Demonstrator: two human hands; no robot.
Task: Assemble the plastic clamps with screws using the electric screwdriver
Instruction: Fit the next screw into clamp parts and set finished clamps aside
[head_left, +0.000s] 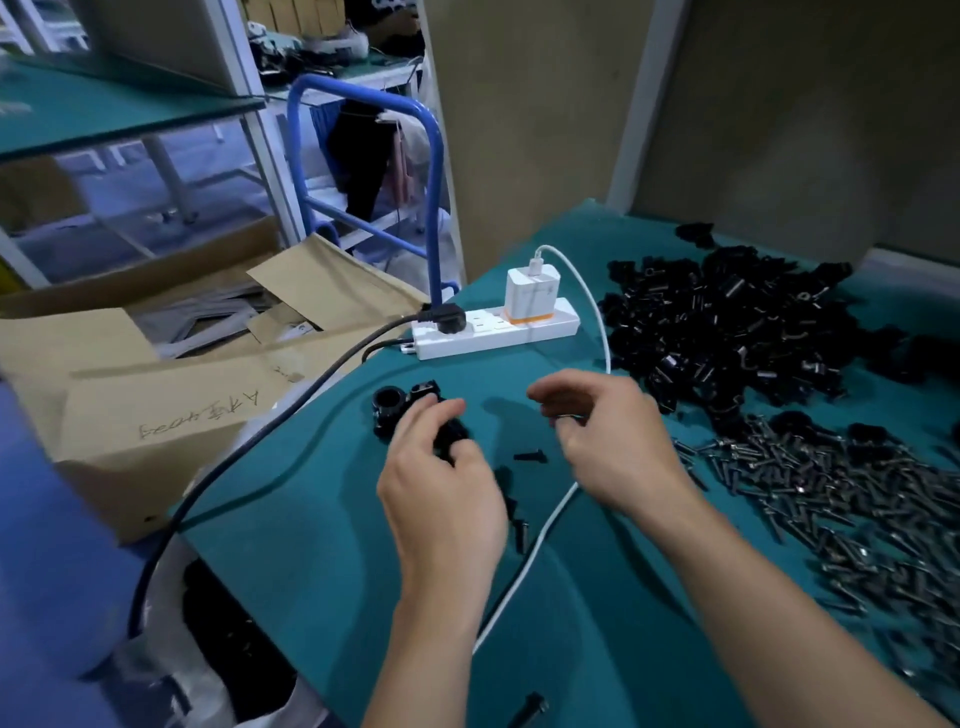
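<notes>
Clamp (456, 434) gripped by left hand (441, 488), fingers curled round it. Right hand (608, 441): fingers bent, blurred, contents impossible to tell. Screw (530, 457) between hands; screw pile (831, 499) right of right hand.

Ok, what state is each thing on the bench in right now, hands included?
Left hand: grips a black clamp.
Right hand: fingers curled, hold unclear.
Other clamps: lying beside the left hand.
Loose screw: lying flat between the hands.
Clamp pile: loose heap.
Screw pile: spread loose.
Power strip: black plug and charger plugged in.
Charger: white cable attached.
Box: flaps open.
</notes>
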